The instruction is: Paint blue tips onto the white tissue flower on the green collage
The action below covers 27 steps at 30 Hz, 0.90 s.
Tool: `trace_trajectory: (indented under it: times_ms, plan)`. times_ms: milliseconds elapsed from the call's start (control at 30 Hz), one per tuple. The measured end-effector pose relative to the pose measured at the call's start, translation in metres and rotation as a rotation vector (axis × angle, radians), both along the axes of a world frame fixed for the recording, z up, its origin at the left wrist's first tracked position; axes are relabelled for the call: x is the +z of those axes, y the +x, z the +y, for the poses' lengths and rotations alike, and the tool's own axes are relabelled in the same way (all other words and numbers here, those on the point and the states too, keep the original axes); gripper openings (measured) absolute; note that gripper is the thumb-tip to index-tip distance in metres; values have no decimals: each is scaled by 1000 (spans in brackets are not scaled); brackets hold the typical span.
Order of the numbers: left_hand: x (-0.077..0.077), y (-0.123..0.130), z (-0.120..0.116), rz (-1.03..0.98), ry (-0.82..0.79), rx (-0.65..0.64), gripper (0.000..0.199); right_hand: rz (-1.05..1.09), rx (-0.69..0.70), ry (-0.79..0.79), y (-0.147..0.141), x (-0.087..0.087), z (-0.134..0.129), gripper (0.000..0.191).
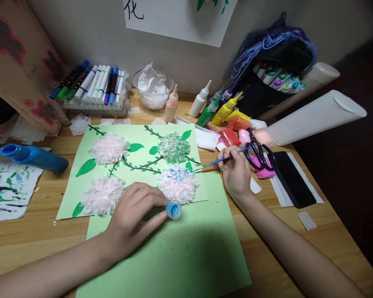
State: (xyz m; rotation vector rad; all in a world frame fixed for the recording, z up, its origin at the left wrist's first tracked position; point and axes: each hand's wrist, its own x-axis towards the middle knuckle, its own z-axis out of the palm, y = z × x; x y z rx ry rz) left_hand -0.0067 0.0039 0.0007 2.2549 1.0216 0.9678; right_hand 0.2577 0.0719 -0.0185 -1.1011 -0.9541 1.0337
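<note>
The left hand [133, 215] pinches a small cap [173, 211], blue inside, just beside the blue-tipped paper flower [177, 188] at its six o'clock, probably so that colour lies within short reach of the brush [209, 163]. The right hand [238, 171], at the flower's three o'clock, grips the brush aslant, its tip at the petals; this light hold likely suits fine dabs. The flower sits at four o'clock on the pale green card [133, 133]; the blue bottle [37, 159] is well apart at nine, presumably to avoid knocks.

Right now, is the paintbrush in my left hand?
No, your right hand holds the paintbrush, while your left hand holds a small round cap with blue inside.
</note>
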Motion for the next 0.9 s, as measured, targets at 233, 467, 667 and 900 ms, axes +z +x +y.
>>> trace_trajectory:
  times_ms: [233, 467, 667, 900]
  plan:
    - [0, 0, -1, -2, 1, 7, 11, 25, -76, 28, 0, 2, 3, 25]
    - [0, 1, 0, -9, -2, 4, 11, 14, -3, -12, 1, 1, 1, 23]
    - [1, 1, 0, -4, 10, 16, 10, 47, -52, 3, 3, 1, 2, 24]
    - [0, 1, 0, -8, 13, 3, 12, -2, -19, 20, 2, 1, 2, 25]
